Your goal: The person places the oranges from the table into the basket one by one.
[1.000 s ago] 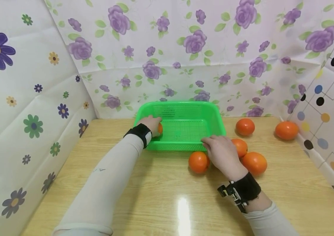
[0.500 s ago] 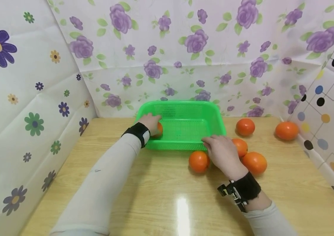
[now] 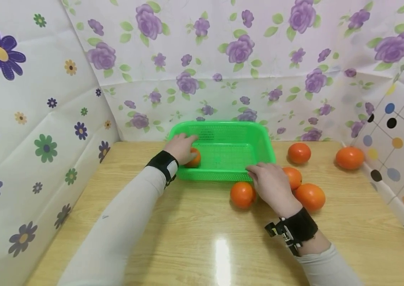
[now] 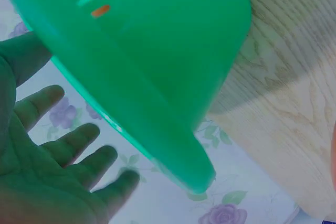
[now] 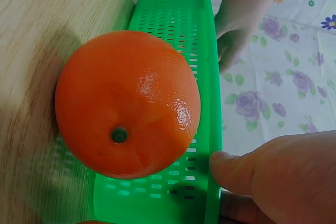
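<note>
A green plastic basket (image 3: 223, 174) stands on the table against the back wall. One orange (image 3: 195, 158) lies in its left end, partly hidden by my left hand (image 3: 180, 149). That hand is above the basket's left side, and the left wrist view shows its fingers (image 4: 84, 135) spread and holding nothing. My right hand (image 3: 271, 184) grips the basket's front rim near the right corner, thumb (image 5: 231, 169) on the outside. Just left of the right hand, another orange (image 3: 243, 195) sits before the basket; its stem end faces the right wrist camera.
Right of my right hand lie two oranges close together, one partly hidden (image 3: 292, 177) and one nearer (image 3: 310, 197). Farther back are a redder round fruit (image 3: 299, 153) and another orange fruit (image 3: 350, 158) by the right wall. Patterned sheets (image 3: 202, 59) enclose the wooden table (image 3: 187, 238).
My left hand has let go of the orange in the basket and drawn slightly up and left, so more of that orange shows. The right hand stays on the rim.
</note>
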